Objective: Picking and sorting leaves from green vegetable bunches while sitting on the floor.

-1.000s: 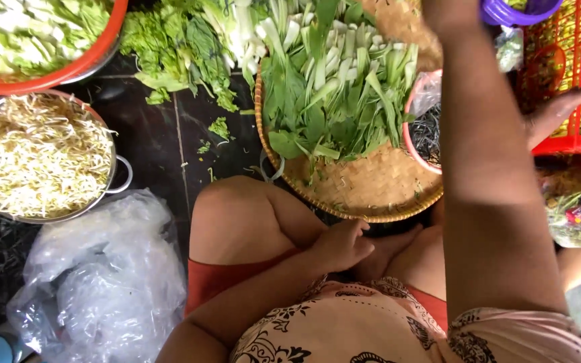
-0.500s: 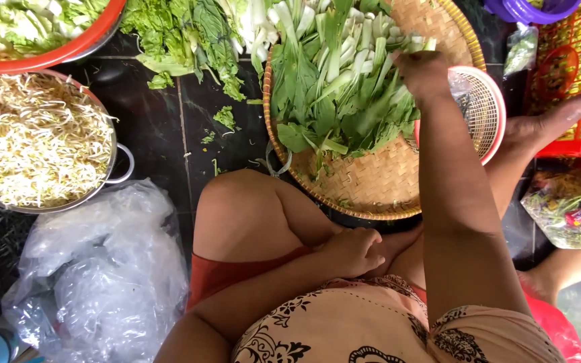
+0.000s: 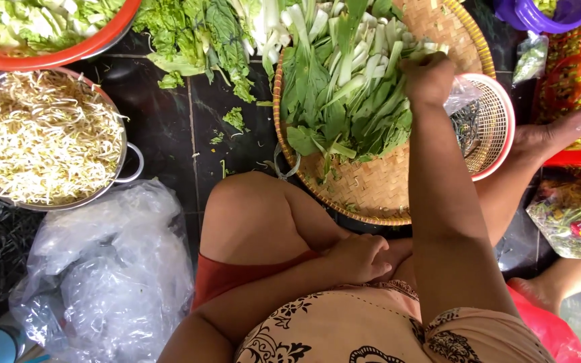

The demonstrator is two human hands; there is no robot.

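Right hand: our right hand [image 3: 428, 77] is stretched forward over the woven tray [image 3: 378, 191], fingers curled shut on the stalks of the leafy greens [image 3: 344, 101]; how many stalks it has we cannot tell, since the knuckles hide them.
Left hand: our left hand [image 3: 361, 259] rests in the lap against the thigh, loosely curled, holding nothing.
Greens: they lie heaped on the far half of the woven tray, white stems pointing away, leaves towards us; more loose leaves [image 3: 196, 33] lie on the dark tiled floor [image 3: 163, 128] just beside the tray.
Round about: a pink mesh basket [image 3: 495, 121] touches the tray's right edge; a metal pot of bean sprouts [image 3: 45, 138] stands to the left, well apart; a red basin [image 3: 55, 50] of cut greens sits above it; crumpled clear plastic bags [image 3: 102, 269] lie by our left knee.
Grip advice: we judge it best to take the stalks near their firm white bases, not the soft leaves, and lift straight up so the rest of the heap stays put.
Risk: pulling sideways could drag neighbouring stalks off the tray's rim.
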